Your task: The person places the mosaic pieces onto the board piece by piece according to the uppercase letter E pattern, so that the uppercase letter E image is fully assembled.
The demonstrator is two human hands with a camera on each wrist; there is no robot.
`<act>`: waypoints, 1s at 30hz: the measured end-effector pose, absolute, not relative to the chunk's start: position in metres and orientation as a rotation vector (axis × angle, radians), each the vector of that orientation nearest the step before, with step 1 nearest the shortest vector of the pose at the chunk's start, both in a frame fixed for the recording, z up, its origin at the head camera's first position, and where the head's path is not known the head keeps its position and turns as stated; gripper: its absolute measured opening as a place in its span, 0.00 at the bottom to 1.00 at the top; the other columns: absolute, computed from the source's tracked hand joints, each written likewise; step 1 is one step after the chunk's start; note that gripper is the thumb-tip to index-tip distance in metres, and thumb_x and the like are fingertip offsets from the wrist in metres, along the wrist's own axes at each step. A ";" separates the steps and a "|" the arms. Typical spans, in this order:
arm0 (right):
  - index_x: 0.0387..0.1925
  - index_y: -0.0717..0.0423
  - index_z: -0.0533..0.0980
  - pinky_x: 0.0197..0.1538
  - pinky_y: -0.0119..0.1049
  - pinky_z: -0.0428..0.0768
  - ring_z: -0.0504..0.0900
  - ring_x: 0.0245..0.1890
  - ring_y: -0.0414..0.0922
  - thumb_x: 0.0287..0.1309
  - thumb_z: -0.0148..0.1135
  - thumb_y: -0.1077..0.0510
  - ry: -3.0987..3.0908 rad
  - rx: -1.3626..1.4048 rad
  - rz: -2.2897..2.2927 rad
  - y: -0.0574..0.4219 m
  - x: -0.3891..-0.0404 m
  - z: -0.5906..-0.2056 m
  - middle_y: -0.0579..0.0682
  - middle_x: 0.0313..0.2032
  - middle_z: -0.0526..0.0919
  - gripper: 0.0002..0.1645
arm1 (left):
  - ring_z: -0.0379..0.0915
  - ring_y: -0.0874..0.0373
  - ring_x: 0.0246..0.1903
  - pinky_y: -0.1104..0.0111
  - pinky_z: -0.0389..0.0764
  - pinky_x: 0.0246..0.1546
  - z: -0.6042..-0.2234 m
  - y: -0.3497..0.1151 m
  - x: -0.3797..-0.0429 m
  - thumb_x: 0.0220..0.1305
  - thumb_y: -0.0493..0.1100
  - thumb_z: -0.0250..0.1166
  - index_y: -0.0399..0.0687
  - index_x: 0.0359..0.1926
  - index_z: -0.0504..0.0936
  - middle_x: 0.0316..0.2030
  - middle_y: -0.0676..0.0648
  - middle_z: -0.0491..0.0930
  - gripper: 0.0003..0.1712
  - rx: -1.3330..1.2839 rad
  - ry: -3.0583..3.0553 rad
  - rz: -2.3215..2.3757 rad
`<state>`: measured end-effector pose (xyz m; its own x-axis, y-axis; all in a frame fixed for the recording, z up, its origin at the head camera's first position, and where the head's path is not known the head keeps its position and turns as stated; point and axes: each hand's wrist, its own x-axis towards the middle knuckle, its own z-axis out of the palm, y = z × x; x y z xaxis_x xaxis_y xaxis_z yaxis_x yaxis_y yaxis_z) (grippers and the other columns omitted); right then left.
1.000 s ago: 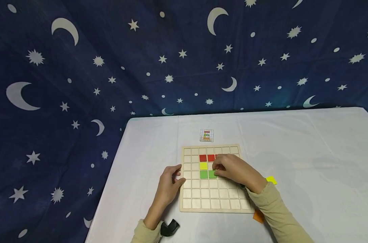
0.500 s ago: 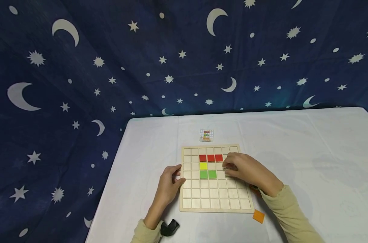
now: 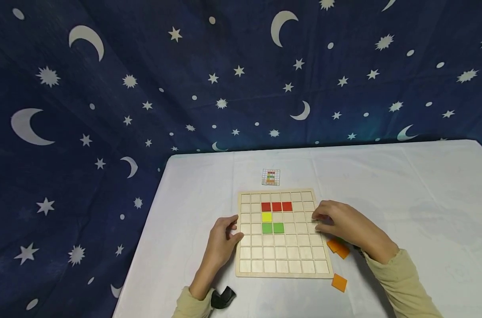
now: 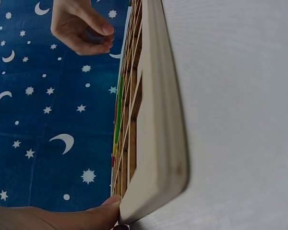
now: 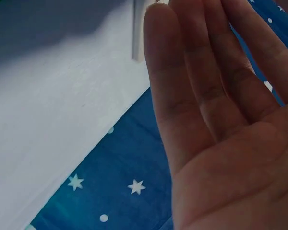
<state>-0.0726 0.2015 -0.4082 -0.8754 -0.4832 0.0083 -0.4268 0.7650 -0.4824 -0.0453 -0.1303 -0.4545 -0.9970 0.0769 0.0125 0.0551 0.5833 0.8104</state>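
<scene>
A wooden grid board (image 3: 262, 266) lies on the white table. Its cells bear three red tiles (image 3: 277, 206) in one row, a yellow tile (image 3: 266, 217) below the leftmost red one, and two green tiles (image 3: 267, 228) in the row under that. My left hand (image 3: 218, 244) rests at the board's left edge, thumb tip on the rim; the left wrist view shows its fingertip at the wooden rim (image 4: 165, 120). My right hand (image 3: 342, 223) is over the right edge, thumb and index finger apart and nothing visible between them. Straight fingers (image 5: 163, 72) show in the right wrist view.
Behind the board lies a small pattern card (image 3: 271, 177) with a coloured grid. Overlapping orange tiles (image 3: 338, 248) lie right of the board, partly beside my right wrist, with another orange tile (image 3: 339, 283) off the near right corner. A blue star-and-moon cloth (image 3: 225, 66) hangs behind.
My right hand has let go of the second green tile, now in its cell, and moved right off the board's middle. The third red tile and orange tiles have come into sight. The left hand stays.
</scene>
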 end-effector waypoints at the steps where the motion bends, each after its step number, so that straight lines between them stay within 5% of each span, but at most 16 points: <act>1: 0.33 0.50 0.84 0.39 0.37 0.77 0.74 0.33 0.38 0.51 0.75 0.60 2.842 -0.728 -0.730 0.204 -0.072 -0.409 0.40 0.33 0.80 0.08 | 0.71 0.57 0.37 0.75 0.76 0.35 -0.455 -0.130 -0.045 0.57 0.29 0.70 0.31 0.60 0.76 0.44 0.41 0.77 0.28 0.115 2.773 1.417; 24: 0.36 0.52 0.84 0.38 0.33 0.78 0.77 0.33 0.35 0.45 0.79 0.50 2.718 -0.629 -0.742 0.251 -0.061 -0.419 0.39 0.35 0.83 0.17 | 0.71 0.58 0.37 0.75 0.75 0.34 -0.454 -0.130 -0.046 0.57 0.29 0.70 0.31 0.60 0.76 0.44 0.41 0.77 0.28 0.105 2.780 1.421; 30: 0.35 0.51 0.84 0.36 0.31 0.78 0.75 0.32 0.31 0.44 0.79 0.54 2.710 -0.661 -0.758 0.255 -0.059 -0.423 0.37 0.34 0.81 0.15 | 0.71 0.58 0.36 0.75 0.74 0.34 -0.455 -0.130 -0.045 0.58 0.29 0.70 0.31 0.61 0.76 0.44 0.41 0.76 0.28 0.095 2.761 1.429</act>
